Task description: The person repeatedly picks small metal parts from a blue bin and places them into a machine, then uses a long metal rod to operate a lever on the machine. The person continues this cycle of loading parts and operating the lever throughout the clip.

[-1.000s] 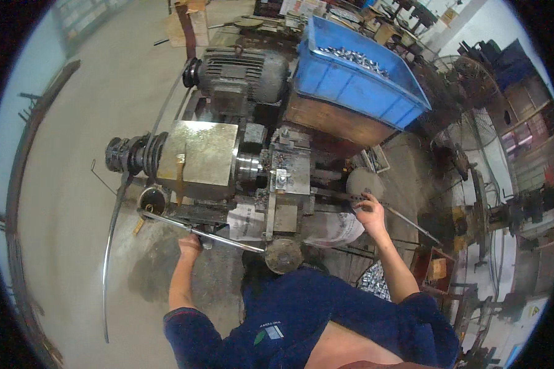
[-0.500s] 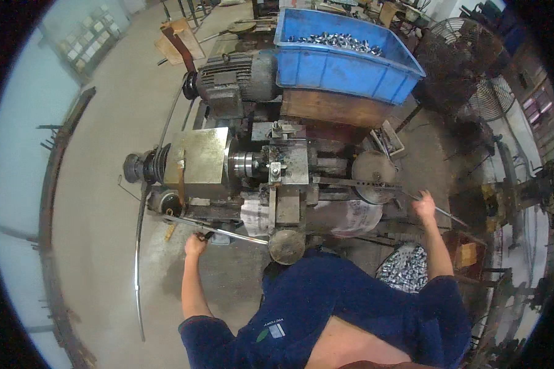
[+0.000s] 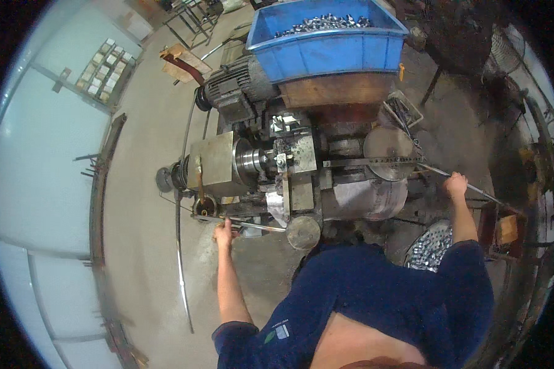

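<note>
A greasy metal lathe stands before me, with a box-shaped headstock [image 3: 212, 163], a shiny round chuck [image 3: 250, 161] and a tool post [image 3: 295, 154]. My right hand [image 3: 455, 183] is closed around a long steel lever [image 3: 483, 194] at the machine's right, by a round disc [image 3: 388, 154]. At the left, my left hand [image 3: 224, 234] has its fingers curled, its thumb at a steel rod [image 3: 261, 227] that runs to a round hub [image 3: 303, 233]. Something small and dark shows by those fingers; what it is I cannot make out. A brush [image 3: 200, 175] lies against the headstock, above a small pot [image 3: 204, 207].
A blue crate [image 3: 332, 52] of small metal parts rests on a wooden box [image 3: 332, 92] behind the lathe. More parts fill a round basket [image 3: 431, 246] at my right. An electric motor [image 3: 237, 86] sits behind the headstock. A long bar [image 3: 181, 270] reaches down at the left.
The view has turned, tilting the scene. My left hand has come up from beside the rod to touch it. My right hand stays on its lever, which slants similarly.
</note>
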`<act>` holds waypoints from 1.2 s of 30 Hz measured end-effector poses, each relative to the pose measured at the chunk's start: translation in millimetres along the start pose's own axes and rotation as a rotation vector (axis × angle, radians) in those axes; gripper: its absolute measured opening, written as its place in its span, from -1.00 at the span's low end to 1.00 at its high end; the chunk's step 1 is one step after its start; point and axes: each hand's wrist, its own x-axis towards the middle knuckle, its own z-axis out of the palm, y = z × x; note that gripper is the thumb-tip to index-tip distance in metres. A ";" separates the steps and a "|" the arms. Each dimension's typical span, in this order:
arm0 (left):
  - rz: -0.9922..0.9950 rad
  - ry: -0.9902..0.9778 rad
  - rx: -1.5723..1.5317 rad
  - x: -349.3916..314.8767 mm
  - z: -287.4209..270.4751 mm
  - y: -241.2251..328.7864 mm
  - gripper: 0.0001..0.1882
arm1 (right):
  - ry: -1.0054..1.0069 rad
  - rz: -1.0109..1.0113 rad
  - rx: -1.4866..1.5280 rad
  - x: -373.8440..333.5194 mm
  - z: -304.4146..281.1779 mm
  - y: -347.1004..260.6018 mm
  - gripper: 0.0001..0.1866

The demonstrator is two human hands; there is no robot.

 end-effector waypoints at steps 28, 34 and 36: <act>-0.183 0.013 -0.006 1.6 24.8 1.6 -0.43 | -0.082 0.130 0.474 -163.1 14.0 -30.8 -0.69; -0.184 0.075 -0.012 7.1 23.1 -11.3 -0.47 | -0.045 -0.022 0.318 -120.4 29.0 1.3 -0.60; -0.169 0.079 0.043 12.2 22.6 -15.0 -0.49 | 0.093 -0.153 0.212 -93.2 25.9 14.5 -0.67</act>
